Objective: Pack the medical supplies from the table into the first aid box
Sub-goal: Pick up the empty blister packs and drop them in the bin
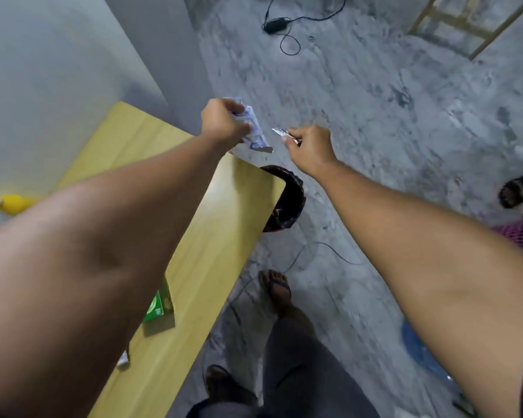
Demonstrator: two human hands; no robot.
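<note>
My left hand [224, 122] is stretched out past the far corner of the yellow wooden table [212, 236] and grips a white and blue packet [255, 132] with a torn lower end. My right hand [310, 144], a little to the right of it, pinches a small silvery torn-off strip [281, 132]. Both hands hang in the air above a black bin [287, 191] that stands on the floor by the table corner. On the table, half hidden under my left forearm, lie a green box [157, 307] and a small white item [123, 360]. No first aid box is visible.
A yellow bottle with a white cap [11, 203] lies at the left edge. Cables and a black power adapter [274, 25] lie on the grey floor. My legs and sandalled feet [277, 289] stand by the table. Another person's sandalled foot [518, 190] shows at the right.
</note>
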